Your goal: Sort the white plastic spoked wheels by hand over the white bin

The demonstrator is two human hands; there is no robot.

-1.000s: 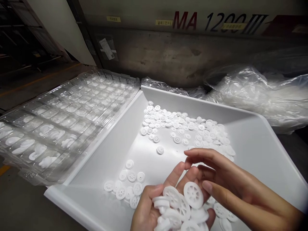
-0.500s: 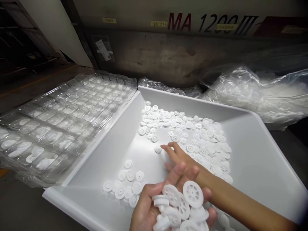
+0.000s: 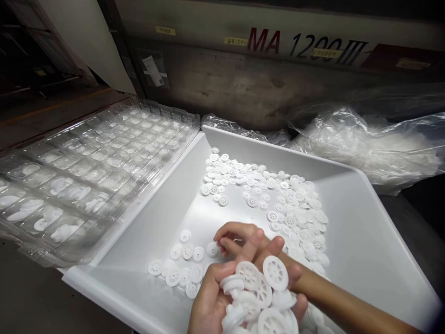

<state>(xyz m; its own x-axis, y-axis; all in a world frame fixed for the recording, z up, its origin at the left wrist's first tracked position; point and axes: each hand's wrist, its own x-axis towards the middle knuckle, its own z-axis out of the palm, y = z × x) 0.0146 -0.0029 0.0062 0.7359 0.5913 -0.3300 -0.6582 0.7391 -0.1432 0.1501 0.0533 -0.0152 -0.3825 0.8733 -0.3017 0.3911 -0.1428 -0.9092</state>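
Observation:
My left hand lies palm up at the bottom edge, cupping a heap of white plastic gears. My right hand reaches across above it, fingers curled down onto the floor of the white tray, with its fingertips touching a single gear. That gear lies at the edge of a small group of gears near the tray's front left. A large spread of loose gears covers the tray's far and right part.
A clear blister tray with many pockets lies to the left, and some near pockets hold white parts. Crumpled plastic bags sit behind the white tray at the right. A machine panel marked MA 1200 III stands behind.
My right hand stretched out to a lone gear in the tray's middle, then drew back toward me with it. The gear now lies beside the near group.

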